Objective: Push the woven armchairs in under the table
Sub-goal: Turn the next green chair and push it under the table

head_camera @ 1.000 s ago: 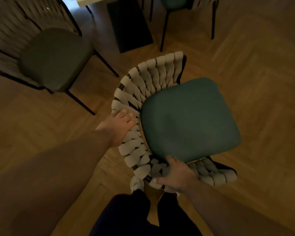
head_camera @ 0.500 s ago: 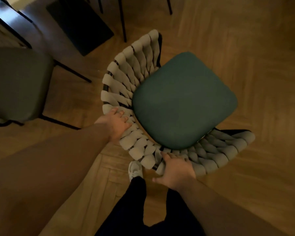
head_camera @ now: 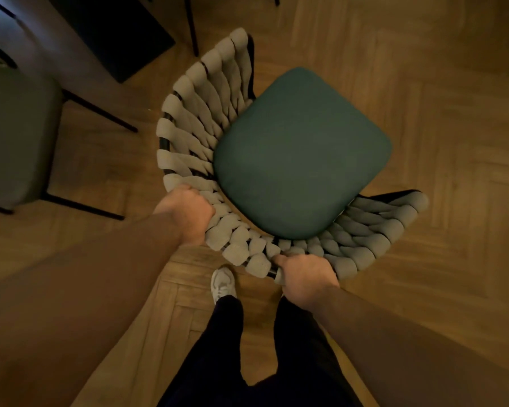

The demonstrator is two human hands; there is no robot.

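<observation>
A woven armchair (head_camera: 194, 118) with pale padded straps and a dark green seat cushion (head_camera: 300, 154) stands on the floor right below me, its open front facing up and right. My left hand (head_camera: 185, 215) grips the left part of the curved woven back. My right hand (head_camera: 303, 277) grips the rear of the back rim, thumb laid along the straps. The table base (head_camera: 109, 33), a dark slab, is at the top left; the tabletop itself is out of view.
A second chair with a grey-green seat (head_camera: 15, 133) and thin black legs stands at the left edge. Another chair's black leg (head_camera: 192, 27) shows at the top. My legs and a white shoe (head_camera: 223, 283) are behind the armchair. Herringbone wood floor (head_camera: 438, 83) spreads to the right.
The armchair has turned a little, its front swinging rightward, and it sits closer under me. Both hands have closed tighter on the woven back. The view has shifted right, away from the table.
</observation>
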